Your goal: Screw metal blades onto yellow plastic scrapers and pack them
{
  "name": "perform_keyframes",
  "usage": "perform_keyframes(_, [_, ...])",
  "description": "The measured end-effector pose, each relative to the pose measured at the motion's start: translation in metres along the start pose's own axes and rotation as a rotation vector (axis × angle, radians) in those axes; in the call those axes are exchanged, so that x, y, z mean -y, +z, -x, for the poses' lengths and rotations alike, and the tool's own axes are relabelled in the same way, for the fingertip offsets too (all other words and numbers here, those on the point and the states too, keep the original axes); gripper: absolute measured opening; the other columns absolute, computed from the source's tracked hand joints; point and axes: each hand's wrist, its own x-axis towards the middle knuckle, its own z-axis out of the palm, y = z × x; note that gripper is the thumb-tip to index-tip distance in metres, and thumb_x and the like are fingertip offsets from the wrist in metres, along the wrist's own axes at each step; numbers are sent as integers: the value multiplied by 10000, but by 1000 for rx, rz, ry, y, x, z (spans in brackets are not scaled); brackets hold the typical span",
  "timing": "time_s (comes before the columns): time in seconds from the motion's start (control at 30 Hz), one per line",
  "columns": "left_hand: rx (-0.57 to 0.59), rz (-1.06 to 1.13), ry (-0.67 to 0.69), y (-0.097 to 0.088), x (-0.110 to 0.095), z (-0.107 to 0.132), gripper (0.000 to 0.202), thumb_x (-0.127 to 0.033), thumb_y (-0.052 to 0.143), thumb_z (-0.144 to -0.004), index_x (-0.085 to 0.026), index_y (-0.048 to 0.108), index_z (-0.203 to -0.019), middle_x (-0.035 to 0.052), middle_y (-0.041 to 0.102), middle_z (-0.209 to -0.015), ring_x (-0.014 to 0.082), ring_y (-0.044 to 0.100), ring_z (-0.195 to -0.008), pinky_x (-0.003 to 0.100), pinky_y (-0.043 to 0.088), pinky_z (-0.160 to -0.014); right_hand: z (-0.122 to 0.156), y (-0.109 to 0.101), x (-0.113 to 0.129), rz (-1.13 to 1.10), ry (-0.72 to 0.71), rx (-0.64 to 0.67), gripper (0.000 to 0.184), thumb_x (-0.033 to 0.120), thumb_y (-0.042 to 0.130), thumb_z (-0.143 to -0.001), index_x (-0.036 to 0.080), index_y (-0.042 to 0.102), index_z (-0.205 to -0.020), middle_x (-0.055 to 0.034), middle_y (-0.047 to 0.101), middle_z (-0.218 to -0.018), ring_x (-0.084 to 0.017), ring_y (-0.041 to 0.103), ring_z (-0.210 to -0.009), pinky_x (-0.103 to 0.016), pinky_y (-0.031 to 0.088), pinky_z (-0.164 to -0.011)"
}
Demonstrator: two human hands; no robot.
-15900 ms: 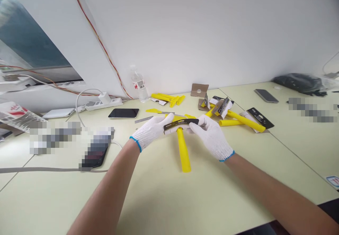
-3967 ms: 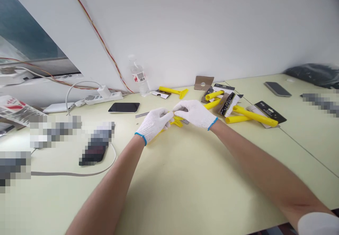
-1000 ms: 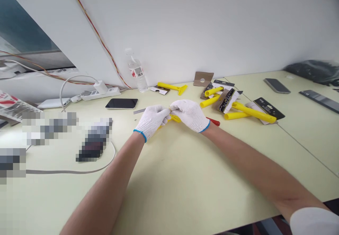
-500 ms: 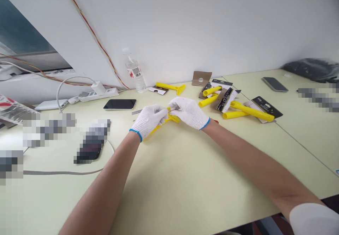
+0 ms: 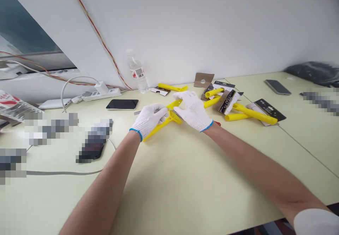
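In white knitted gloves with blue cuffs, both hands meet near the middle of the table. My left hand point(image 5: 151, 119) is closed around a yellow plastic scraper point(image 5: 156, 130), its handle slanting down toward me and its flared head pointing right. A flat yellow piece point(image 5: 174, 104) with a small hole sticks up beside that head, between the two hands; whether it is separate from the scraper I cannot tell. My right hand point(image 5: 194, 112) is beside the head, thumb and forefinger spread apart. A thin grey metal strip point(image 5: 137, 113) shows behind my left hand.
Several yellow scrapers point(image 5: 255, 114) and black-and-white packaging cards point(image 5: 270, 108) lie at the right. Behind stand a water bottle point(image 5: 139, 73) and a folded brown card point(image 5: 203, 80). Phones point(image 5: 122, 104), a power strip point(image 5: 106, 93) and a white cable point(image 5: 63, 173) occupy the left.
My right hand's fingers have parted from their pinch at the scraper's head and drawn slightly right. The flat yellow piece and the head now show more fully. The view shifted slightly.
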Motion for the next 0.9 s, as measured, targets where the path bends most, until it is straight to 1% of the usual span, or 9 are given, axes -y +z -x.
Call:
perform_keyframes(0.1, [-13,4,-13,1,1,0,236,-397,651,-887,-175,717,-843,38,721,-843,118,607,-728,217,501,-676,0,-1,2,-16,-4,7,527,83,676,-834,241,673,-1337,-102,698,-1269,-327,574,-1221,-491,465,-1073])
perform_keyframes(0.23, [-17,36,-31,2,2,-1,242,-406,651,-899,-178,732,-893,22,690,-824,111,604,-736,209,505,-678,1,1,3,-6,-21,-8,517,76,680,-838,237,679,-1329,-102,698,-1262,-326,575,-1229,-490,463,-1079])
perform_keyframes(0.33, [-25,51,-49,2,1,-2,254,-410,663,-899,-169,739,-883,29,692,-819,110,608,-731,208,505,-673,3,3,4,10,-75,14,446,83,660,-872,234,692,-1291,-101,704,-1253,-317,588,-1216,-487,468,-1076])
perform_keyframes(0.43, [-33,80,-75,2,-1,-2,297,-440,698,-889,-153,717,-814,40,690,-783,108,594,-687,213,493,-638,5,5,4,-6,-152,65,358,98,629,-920,234,705,-1241,-86,722,-1217,-293,619,-1165,-465,484,-1058])
perform_keyframes(0.5, [-30,110,-88,3,-2,-3,330,-461,725,-879,-148,696,-780,46,688,-771,103,578,-658,216,478,-611,7,5,5,-20,-178,100,316,116,611,-953,234,712,-1228,-76,735,-1194,-279,636,-1133,-445,497,-1040])
perform_keyframes(0.63, [-19,140,-113,5,2,-5,391,-516,761,-863,-145,690,-762,52,680,-754,98,565,-633,217,453,-578,9,4,6,-6,-168,143,268,157,552,-1022,204,724,-1221,-76,756,-1181,-267,653,-1104,-415,504,-1020])
perform_keyframes(0.73, [-7,166,-121,7,5,-7,432,-558,776,-854,-146,686,-761,47,667,-736,91,557,-625,207,441,-568,9,3,7,13,-162,149,262,166,535,-1040,189,735,-1208,-80,767,-1174,-261,664,-1088,-400,504,-1009])
perform_keyframes(0.9, [4,160,-126,7,3,-5,384,-502,775,-862,-143,690,-752,45,659,-720,86,548,-609,201,435,-556,7,2,8,4,-137,153,201,182,573,-1036,189,761,-1108,-77,779,-1117,-242,679,-1032,-371,504,-974])
